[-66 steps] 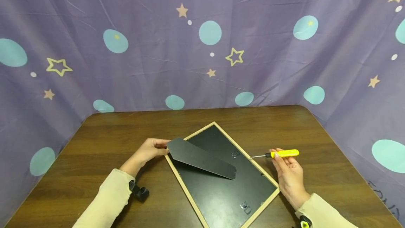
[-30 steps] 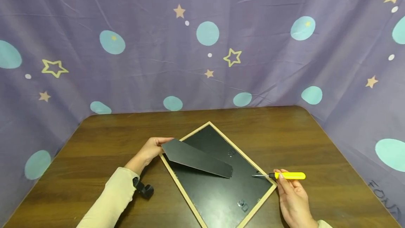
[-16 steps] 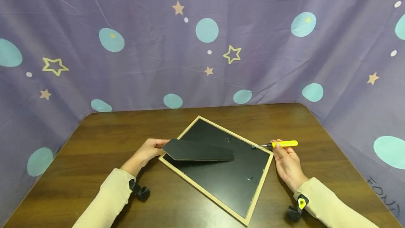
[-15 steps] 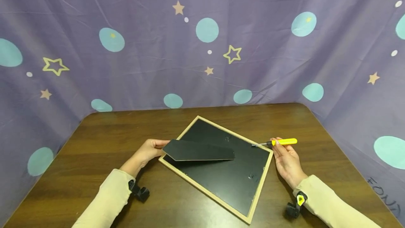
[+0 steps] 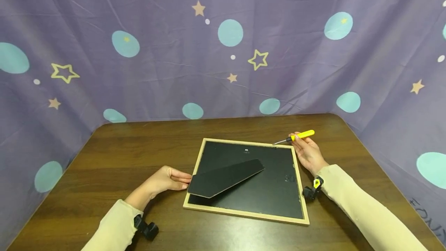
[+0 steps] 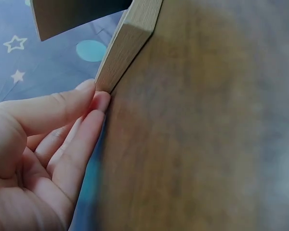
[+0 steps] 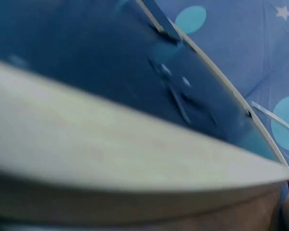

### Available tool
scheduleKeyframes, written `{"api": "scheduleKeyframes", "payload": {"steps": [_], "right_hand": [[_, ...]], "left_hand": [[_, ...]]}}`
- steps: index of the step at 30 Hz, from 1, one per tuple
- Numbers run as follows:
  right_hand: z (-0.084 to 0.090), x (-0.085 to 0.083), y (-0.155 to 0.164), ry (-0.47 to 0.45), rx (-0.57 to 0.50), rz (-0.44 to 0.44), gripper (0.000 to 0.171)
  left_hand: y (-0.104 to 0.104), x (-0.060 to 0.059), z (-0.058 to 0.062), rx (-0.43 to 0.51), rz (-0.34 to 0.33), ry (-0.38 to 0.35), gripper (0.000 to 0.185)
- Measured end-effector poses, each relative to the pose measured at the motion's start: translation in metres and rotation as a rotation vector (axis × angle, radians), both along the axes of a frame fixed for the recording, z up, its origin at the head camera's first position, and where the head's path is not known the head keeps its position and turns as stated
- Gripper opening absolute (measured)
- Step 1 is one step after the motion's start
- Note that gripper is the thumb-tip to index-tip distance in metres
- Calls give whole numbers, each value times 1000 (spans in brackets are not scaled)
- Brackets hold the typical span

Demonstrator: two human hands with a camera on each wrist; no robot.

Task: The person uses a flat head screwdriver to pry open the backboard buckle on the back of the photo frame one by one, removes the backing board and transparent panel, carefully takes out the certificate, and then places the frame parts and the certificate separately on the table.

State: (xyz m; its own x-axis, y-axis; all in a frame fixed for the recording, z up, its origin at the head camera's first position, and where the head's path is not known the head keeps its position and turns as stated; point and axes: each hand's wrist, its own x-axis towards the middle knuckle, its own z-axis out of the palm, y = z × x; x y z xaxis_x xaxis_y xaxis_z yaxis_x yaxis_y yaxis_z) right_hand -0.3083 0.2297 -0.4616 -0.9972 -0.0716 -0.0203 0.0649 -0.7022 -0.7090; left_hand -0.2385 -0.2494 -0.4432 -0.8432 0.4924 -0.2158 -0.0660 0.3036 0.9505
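A picture frame (image 5: pixel 245 214) with a pale wooden border lies face down, its black backing board (image 5: pixel 268 196) up. The black easel stand (image 5: pixel 224 178) slants up off the backing, its wide end raised toward the left. At the frame's left edge, my left hand (image 5: pixel 165 183) pinches the border between thumb and fingertips; the left wrist view shows this at a wooden corner (image 6: pixel 127 48). My right hand (image 5: pixel 307 154) holds a yellow-handled screwdriver (image 5: pixel 302 134) past the upper right corner. Its thin metal tip reaches the far border. In the right wrist view, the shaft (image 7: pixel 274 117) shows at right.
The brown wooden table (image 5: pixel 139 146) extends around the frame on all sides. Behind it hangs a purple curtain (image 5: pixel 167 49) with stars and dots. A black camera mount (image 5: pixel 146 228) sits on the left wrist, another (image 5: pixel 311 189) on the right.
The frame has turned counterclockwise, so its long sides run nearly left to right. My left hand has come down nearer; my right hand, with the screwdriver, has moved up and left.
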Motion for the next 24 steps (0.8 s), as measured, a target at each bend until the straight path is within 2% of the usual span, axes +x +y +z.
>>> {"api": "scheduleKeyframes", "payload": {"steps": [4,8,13,17,19,21,24], "right_hand": [[-1,-10,1,-7,5,77,22],[-1,-17,0,-2,31,129,22],[0,-20,-1,10,76,159,23],[-1,-21,-3,43,60,155,26],[1,-20,-4,67,51,142,27],[4,-16,-4,85,55,136,26],[10,-5,-5,101,96,131,24]], "left_hand": [[-1,7,5,11,-4,-37,40],[-3,10,6,35,-36,-58,39],[-8,10,8,51,-92,-100,39],[-12,6,9,39,-120,-111,41],[-11,2,11,29,-110,-84,42],[-10,-5,12,29,-73,-41,44],[-4,-16,12,46,40,48,47]]}}
